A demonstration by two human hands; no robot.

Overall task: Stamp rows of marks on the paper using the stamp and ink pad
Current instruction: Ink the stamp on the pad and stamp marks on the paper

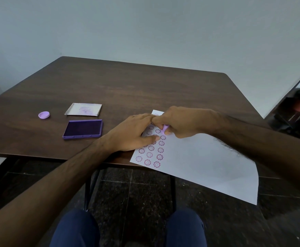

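- Knees (127, 229) in dark blue trousers sit at the bottom of the view, over a dark tiled floor (145, 189).
- Both forearms reach up from the lower corners and meet over the paper (199, 163).
- Paper lies askew at the table's (127, 82) near edge, toward the right; its near right part hangs past that edge over the floor.
- Left hand (135, 134) lies flat, fingers stretched out and palm down, pressing the paper's left edge; its thumb reaches across the stamped marks (151, 154) and its fingertips touch the right hand.
- Right hand (179, 122) is closed in a pinch around the stamp (165, 129), a small lilac piece of which only a bit shows between the fingers.
- Stamp stands on the paper near its far left corner, at the upper end of the third column of marks, just beside the left thumb.
- Marks are purple flower-shaped smiling faces, set in three columns running from the near left corner up under the hands.
- Ink pad (83, 128) lies open to the left of the left hand, apart from it, its dark purple surface up.
- Lid (83, 109), whitish and ink-smudged, lies just beyond the pad.
- Cap (44, 115), round and lilac, lies left of the lid, toward the table's left edge.
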